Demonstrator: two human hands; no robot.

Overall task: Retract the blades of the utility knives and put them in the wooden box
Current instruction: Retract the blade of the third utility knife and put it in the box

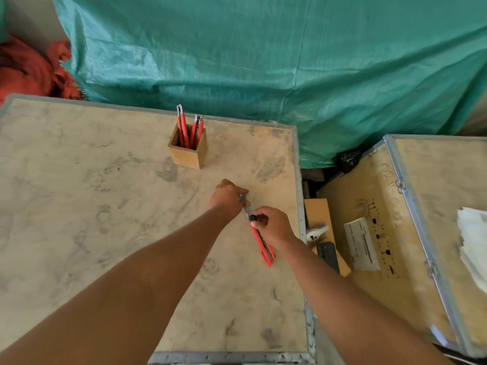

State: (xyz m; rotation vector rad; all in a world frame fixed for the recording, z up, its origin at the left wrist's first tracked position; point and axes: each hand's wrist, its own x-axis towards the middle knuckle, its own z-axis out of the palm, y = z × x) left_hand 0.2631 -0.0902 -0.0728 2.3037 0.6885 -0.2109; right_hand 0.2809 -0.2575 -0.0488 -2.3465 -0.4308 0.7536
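A red utility knife (263, 246) lies slanted over the plywood crate top (105, 206), held by both hands. My right hand (274, 225) grips its red body near the black slider knob. My left hand (229, 197) pinches the metal blade end, which sticks out between the two hands. A small wooden box (187, 151) stands upright farther back on the crate top. Three red utility knives (189, 130) stand in it with their tips up.
The crate top's metal right edge (300, 206) runs just right of my hands. Beyond it lie a phone (328, 255), a cardboard piece, and a second crate (395, 219) with a paper label. A green tarp (290, 61) hangs behind; red cloth (31, 69) lies far left.
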